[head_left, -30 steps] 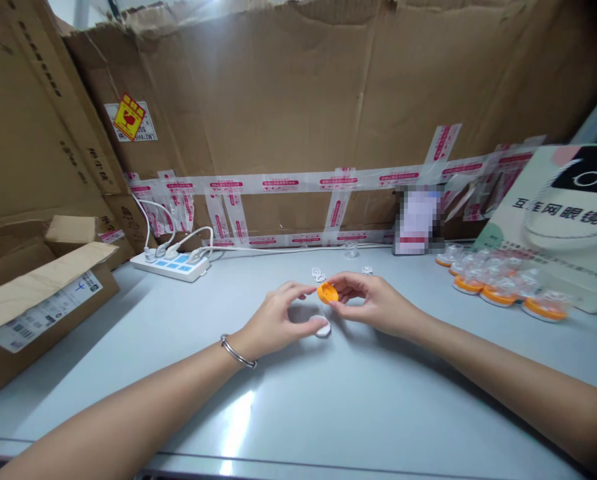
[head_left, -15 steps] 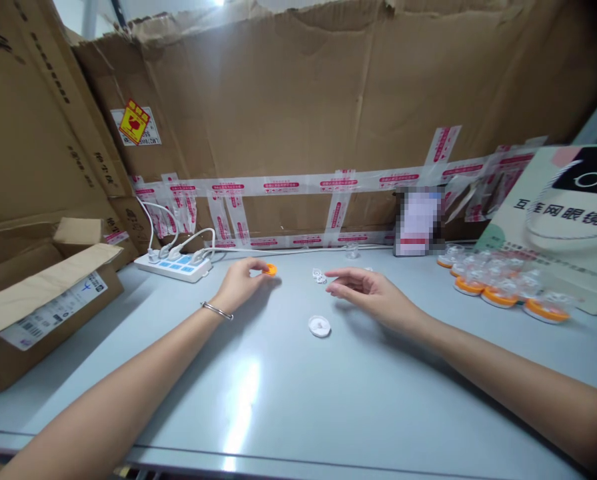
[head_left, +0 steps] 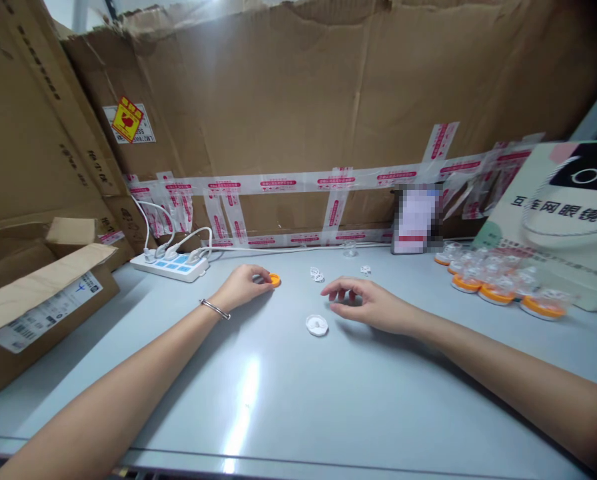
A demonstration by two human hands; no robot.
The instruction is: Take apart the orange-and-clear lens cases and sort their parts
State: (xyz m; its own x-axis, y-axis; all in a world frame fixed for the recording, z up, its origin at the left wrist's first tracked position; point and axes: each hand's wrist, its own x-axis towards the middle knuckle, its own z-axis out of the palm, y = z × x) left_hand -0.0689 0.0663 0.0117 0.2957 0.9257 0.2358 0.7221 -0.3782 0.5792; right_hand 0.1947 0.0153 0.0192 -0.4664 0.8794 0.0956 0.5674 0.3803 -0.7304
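My left hand (head_left: 244, 287) pinches an orange ring-shaped part (head_left: 276, 281) at its edge, low over the table or resting on it; I cannot tell which. To the right, my right hand (head_left: 371, 304) hovers with fingers apart and nothing between them. Just left of and nearer than those fingers lies a round white disc (head_left: 317, 325) with a small raised centre. Beyond the fingertips are small white openwork pieces (head_left: 317, 275), and another small white piece (head_left: 365, 270) lies behind my right hand. A clear plastic part (head_left: 350, 249) stands farther back.
Several clear-topped pieces with orange bases (head_left: 498, 291) stand at the right, before a printed paper bag (head_left: 568, 227). A phone (head_left: 417, 220) leans on the large cardboard (head_left: 278, 100) behind. A white power strip (head_left: 169, 265) and an open carton (head_left: 53, 313) occupy the left.
My left hand has come slightly nearer with the orange ring. My right hand has drawn back from the small white pieces toward the white disc, its fingers spreading, and uncovered another white piece.
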